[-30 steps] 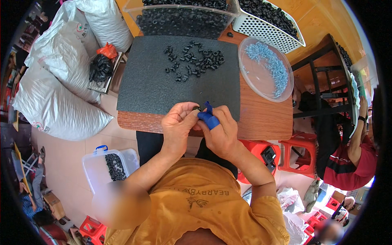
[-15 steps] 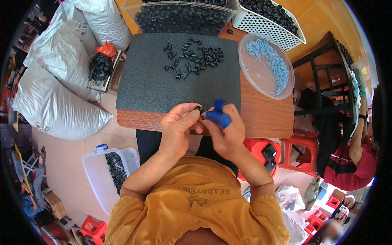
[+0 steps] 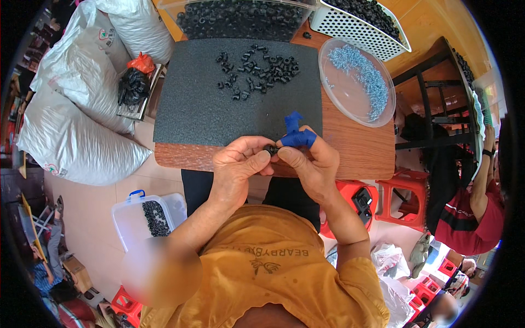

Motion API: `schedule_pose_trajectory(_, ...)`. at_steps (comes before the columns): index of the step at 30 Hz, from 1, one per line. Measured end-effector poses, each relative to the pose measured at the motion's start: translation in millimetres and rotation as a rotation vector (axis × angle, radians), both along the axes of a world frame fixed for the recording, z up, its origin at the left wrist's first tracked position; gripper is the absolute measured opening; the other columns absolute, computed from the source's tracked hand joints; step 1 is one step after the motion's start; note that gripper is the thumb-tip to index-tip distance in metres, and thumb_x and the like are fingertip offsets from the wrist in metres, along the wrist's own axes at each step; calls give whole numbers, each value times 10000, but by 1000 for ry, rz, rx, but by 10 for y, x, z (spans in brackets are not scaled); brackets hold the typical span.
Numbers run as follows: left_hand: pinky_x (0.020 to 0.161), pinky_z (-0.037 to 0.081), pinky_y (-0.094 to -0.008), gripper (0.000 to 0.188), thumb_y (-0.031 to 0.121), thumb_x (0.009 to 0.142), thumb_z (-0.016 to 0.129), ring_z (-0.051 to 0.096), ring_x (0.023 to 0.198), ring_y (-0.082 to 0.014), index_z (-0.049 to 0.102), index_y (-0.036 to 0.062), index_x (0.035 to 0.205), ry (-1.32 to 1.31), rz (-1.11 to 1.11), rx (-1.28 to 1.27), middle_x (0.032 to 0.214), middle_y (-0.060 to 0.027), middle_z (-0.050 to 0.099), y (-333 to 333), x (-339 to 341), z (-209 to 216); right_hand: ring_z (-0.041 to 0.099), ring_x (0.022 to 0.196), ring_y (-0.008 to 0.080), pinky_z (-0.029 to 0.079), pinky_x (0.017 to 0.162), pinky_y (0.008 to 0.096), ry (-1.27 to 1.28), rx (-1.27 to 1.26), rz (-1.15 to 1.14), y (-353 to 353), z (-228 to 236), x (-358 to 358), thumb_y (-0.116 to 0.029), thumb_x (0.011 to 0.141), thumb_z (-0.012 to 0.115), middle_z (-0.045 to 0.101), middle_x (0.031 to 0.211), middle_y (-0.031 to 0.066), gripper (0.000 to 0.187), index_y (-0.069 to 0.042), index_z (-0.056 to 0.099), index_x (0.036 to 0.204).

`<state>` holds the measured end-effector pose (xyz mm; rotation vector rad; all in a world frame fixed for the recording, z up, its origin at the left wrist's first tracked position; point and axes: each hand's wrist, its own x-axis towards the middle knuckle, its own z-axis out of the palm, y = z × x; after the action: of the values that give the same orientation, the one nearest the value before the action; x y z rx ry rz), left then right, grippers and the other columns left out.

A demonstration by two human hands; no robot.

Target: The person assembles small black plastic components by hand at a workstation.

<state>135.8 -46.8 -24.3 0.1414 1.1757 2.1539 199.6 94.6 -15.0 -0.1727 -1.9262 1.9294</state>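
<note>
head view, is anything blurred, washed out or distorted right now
Head view: a round blurred patch covers part of the left arm; head view, lower right: glare washes out the surroundings of the red stools; head view, rim: fisheye bends edges, leaves black corners; head view, middle: left hand and right hand look fairly sharp, the black piece too small for detail.

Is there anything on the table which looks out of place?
Yes: one small black part lies alone on the bare tabletop near the white perforated basket, away from the cluster on the dark mat.
</note>
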Motion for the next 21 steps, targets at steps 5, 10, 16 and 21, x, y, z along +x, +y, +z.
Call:
schedule_pose_trajectory(5,615,502,-232,213,31,828,623,596,673,-133,596,-56,1020,12,-20,-28,865,-117,645,5,17,-3,582,729,119,480,633,239,-99,-15,44,44,23,23,-7,817,644,557,801,49,85,14,598,886)
schedule_pose_trajectory(10,638,500,-209,201,50,841,629,585,699,-95,608,-29,1024,17,-58,-17,857,-87,648,-5,5,-12,590,740,118,501,645,240,-128,-128,78,75,15,20,6,813,640,557,830,54,84,25,600,885)
schedule_pose_trajectory(16,636,492,-208,208,56,846,630,574,700,-87,599,-31,1032,121,-21,-71,848,-74,642,-1,21,-12,592,720,90,500,639,236,-70,272,113,159,41,1,-10,807,659,571,830,27,119,5,605,911)
schedule_pose_trajectory(21,637,490,-211,211,60,846,634,572,694,-90,595,-38,1029,140,-23,-70,839,-76,641,-12,19,-10,547,706,49,457,614,209,-186,40,59,137,115,15,-20,749,713,605,829,0,173,-31,618,893)
